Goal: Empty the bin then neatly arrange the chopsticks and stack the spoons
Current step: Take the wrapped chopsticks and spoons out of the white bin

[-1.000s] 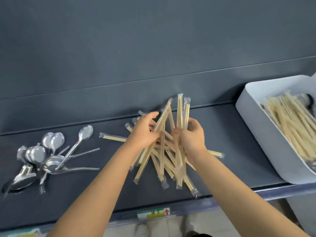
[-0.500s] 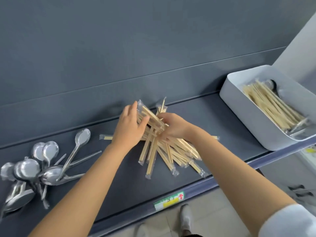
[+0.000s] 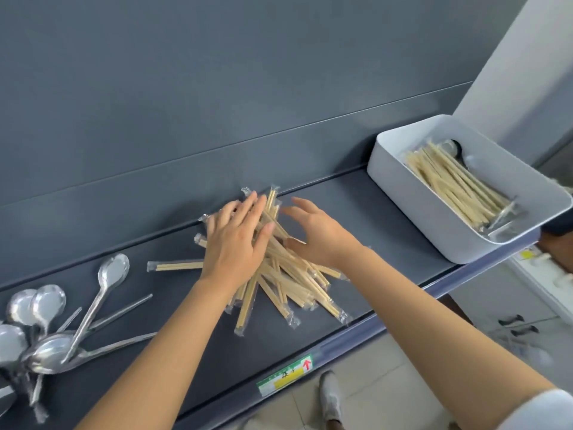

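Mid-shelf, the pile of plastic-wrapped wooden chopsticks [image 3: 290,282] lies under a flat left hand [image 3: 235,243], fingers straight; right hand [image 3: 316,234] spread open beside it; push too hard and slick wrappers could skid off the near edge of the dark grey shelf [image 3: 347,193]; white plastic bin [image 3: 412,209], far right, still loaded; green-yellow label [image 3: 285,375] shows a red arrow, text unreadable.

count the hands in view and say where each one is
2. The left hand lies flat on the chopstick pile; the right hand is open at the pile's right side. None seems hidden.
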